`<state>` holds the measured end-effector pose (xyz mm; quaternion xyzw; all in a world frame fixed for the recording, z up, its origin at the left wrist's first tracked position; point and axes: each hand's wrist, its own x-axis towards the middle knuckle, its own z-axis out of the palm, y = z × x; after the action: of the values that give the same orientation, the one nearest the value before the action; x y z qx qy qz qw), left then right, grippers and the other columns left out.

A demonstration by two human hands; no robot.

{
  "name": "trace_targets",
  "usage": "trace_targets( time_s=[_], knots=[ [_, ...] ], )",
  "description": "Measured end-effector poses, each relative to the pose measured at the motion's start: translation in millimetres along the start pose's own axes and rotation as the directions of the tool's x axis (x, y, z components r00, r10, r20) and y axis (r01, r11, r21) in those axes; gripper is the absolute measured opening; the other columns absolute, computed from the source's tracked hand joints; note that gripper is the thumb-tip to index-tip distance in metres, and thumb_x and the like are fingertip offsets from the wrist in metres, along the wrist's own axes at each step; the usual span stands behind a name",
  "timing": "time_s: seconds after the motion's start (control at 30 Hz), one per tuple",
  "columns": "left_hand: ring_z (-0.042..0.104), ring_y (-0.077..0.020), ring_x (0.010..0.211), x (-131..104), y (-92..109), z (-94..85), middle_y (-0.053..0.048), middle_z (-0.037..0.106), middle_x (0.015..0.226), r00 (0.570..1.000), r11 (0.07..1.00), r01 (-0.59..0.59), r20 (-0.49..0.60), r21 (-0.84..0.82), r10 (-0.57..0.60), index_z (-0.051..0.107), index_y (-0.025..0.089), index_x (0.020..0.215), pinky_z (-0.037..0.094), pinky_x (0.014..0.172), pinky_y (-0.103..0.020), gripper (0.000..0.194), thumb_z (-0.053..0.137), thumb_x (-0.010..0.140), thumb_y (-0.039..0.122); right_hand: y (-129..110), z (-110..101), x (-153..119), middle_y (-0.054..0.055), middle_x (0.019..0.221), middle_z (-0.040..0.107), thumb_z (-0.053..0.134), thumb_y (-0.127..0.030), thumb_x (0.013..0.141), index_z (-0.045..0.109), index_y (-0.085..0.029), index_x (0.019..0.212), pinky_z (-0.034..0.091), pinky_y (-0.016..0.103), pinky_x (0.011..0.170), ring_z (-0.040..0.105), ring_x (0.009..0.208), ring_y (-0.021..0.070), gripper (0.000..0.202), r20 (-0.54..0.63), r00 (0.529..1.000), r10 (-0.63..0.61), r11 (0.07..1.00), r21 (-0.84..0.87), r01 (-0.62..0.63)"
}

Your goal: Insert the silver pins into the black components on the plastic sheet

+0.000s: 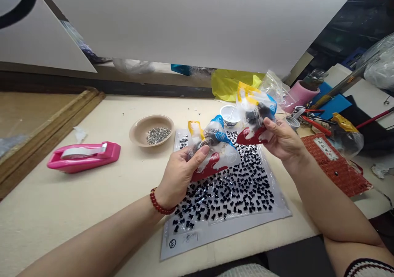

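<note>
While left fingers (200, 155) hold one pouch (221, 150), right fingers (272, 126) hold another pouch (253, 115)

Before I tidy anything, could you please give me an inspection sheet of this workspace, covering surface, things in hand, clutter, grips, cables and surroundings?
Surface: pale table, bearing a grey board with many small black pieces.
Things in hand: left bag and right bag, both colour-printed, with dark contents too unclear to name.
Clutter: pink tape dispenser, beige bowl holding metal bits, white cup, orange-handled tool.
Grips: left grip holds the left bag; right grip holds the right bag.
Cables: nothing seen for certain.
Surroundings: white panel beyond the table; wooden frame at left.
</note>
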<state>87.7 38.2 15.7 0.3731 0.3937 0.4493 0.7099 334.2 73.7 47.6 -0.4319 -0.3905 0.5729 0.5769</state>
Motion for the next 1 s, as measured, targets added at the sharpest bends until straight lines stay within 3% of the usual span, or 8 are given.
trace_targets(
  time_s=[0.13, 0.27, 0.47, 0.57, 0.73, 0.87, 1.0],
  knots=[
    [0.069, -0.0155, 0.082, 0, -1, -1.4, -0.005, 0.075, 0.097, 0.999, 0.994, -0.046, 0.023, 0.101, 0.044, 0.072, 0.019, 0.101, 0.057, 0.074, -0.025, 0.032, 0.073, 0.077, 0.039, 12, 22, -21, 0.0, 0.099, 0.073, 0.079, -0.032, 0.066, 0.07, -0.024, 0.094, 0.054, 0.029, 0.091, 0.067, 0.095, 0.0147, 0.031, 0.139, 0.984, 0.107, 0.994, 0.01, -0.109],
    [0.063, -0.0125, 0.061, 1, -6, -1.5, -0.002, 0.071, 0.072, 0.999, 0.992, -0.032, 0.033, 0.123, 0.028, 0.071, 0.016, 0.087, 0.053, 0.056, -0.023, 0.032, 0.074, 0.073, 0.046, 26, 37, -33, 0.003, 0.098, 0.073, 0.077, -0.031, 0.069, 0.067, -0.021, 0.1, 0.056, 0.03, 0.084, 0.068, 0.087, 0.0146, 0.034, 0.279, 0.932, 0.23, 0.973, -0.046, -0.226],
    [0.047, -0.0076, 0.046, 6, -8, -4.2, 0.002, 0.057, 0.053, 0.998, 0.993, -0.036, 0.059, 0.113, 0.029, 0.064, 0.015, 0.066, 0.039, 0.043, -0.018, 0.051, 0.068, 0.066, 0.065, 36, 36, -30, 0.003, 0.104, 0.071, 0.079, -0.03, 0.067, 0.066, -0.021, 0.103, 0.056, 0.028, 0.084, 0.067, 0.088, 0.0132, 0.039, 0.172, 0.974, 0.146, 0.988, -0.067, -0.136],
    [0.043, -0.0059, 0.042, 10, -5, -7.1, 0.003, 0.053, 0.05, 0.997, 0.995, -0.006, 0.08, 0.098, -0.002, 0.06, 0.015, 0.059, 0.034, 0.039, -0.017, 0.05, 0.072, 0.062, 0.064, 37, 35, -28, 0.002, 0.1, 0.071, 0.082, -0.032, 0.063, 0.067, -0.021, 0.101, 0.056, 0.034, 0.088, 0.067, 0.088, 0.0146, 0.042, 0.153, 0.982, 0.112, 0.983, -0.165, -0.086],
    [0.056, -0.0099, 0.049, 13, -1, -5.1, 0.0, 0.064, 0.058, 0.993, 0.997, 0.052, 0.102, 0.05, -0.057, 0.069, 0.014, 0.071, 0.046, 0.047, -0.02, 0.034, 0.078, 0.067, 0.046, 35, 40, -31, 0.002, 0.104, 0.07, 0.083, -0.029, 0.063, 0.063, -0.024, 0.104, 0.053, 0.041, 0.096, 0.066, 0.098, 0.0182, 0.046, 0.234, 0.971, 0.039, 0.954, -0.297, 0.033],
    [0.067, -0.0148, 0.07, 10, -1, -1.8, -0.005, 0.074, 0.084, 0.996, 0.999, 0.028, 0.09, -0.025, -0.026, 0.072, 0.016, 0.094, 0.056, 0.071, -0.028, 0.03, 0.073, 0.076, 0.04, 36, 41, -31, 0.004, 0.112, 0.068, 0.079, -0.035, 0.069, 0.053, -0.027, 0.118, 0.054, 0.041, 0.095, 0.066, 0.104, 0.0201, 0.056, 0.269, 0.962, 0.046, 0.978, -0.208, 0.012],
    [0.068, -0.0166, 0.084, 8, -2, -1.7, -0.006, 0.074, 0.096, 0.998, 0.997, -0.03, 0.056, -0.073, 0.035, 0.07, 0.018, 0.103, 0.055, 0.079, -0.028, 0.031, 0.07, 0.08, 0.038, 32, 36, -30, 0.009, 0.118, 0.066, 0.069, -0.043, 0.079, 0.056, -0.021, 0.117, 0.052, 0.039, 0.097, 0.065, 0.106, 0.0194, 0.046, 0.347, 0.933, 0.095, 0.981, -0.193, -0.028]
  ],
)
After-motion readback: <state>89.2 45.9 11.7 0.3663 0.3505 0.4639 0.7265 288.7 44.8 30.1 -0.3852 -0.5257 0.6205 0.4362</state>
